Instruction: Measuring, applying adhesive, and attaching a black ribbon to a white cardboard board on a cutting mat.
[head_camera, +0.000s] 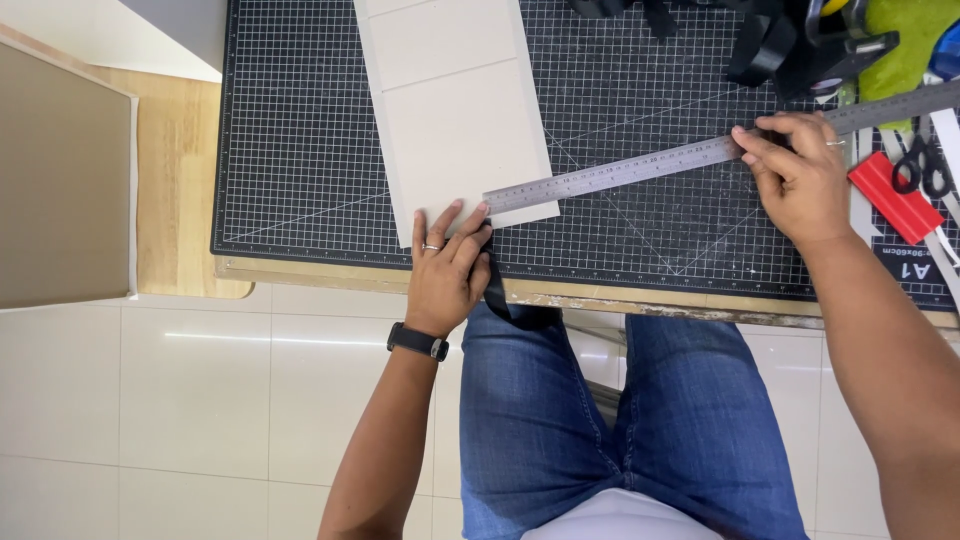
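Note:
A long steel ruler (640, 165) lies slanted across a black gridded cutting mat (300, 150). Its left end rests on the lower right corner of a pale grey board (455, 110) marked with pencil lines. My left hand (448, 265) presses flat on the board's near edge beside the ruler's end, and a black strap (497, 295) runs under it and hangs over the table edge. My right hand (800, 175) pinches the ruler farther right, fingers on top of it.
A red-handled cutter (895, 195), black scissors (922, 160), black tape rolls (775, 45) and a green cloth (910, 40) crowd the mat's far right. A large brown board (60, 170) leans at the left over the wooden tabletop (175, 190). White floor tiles lie below.

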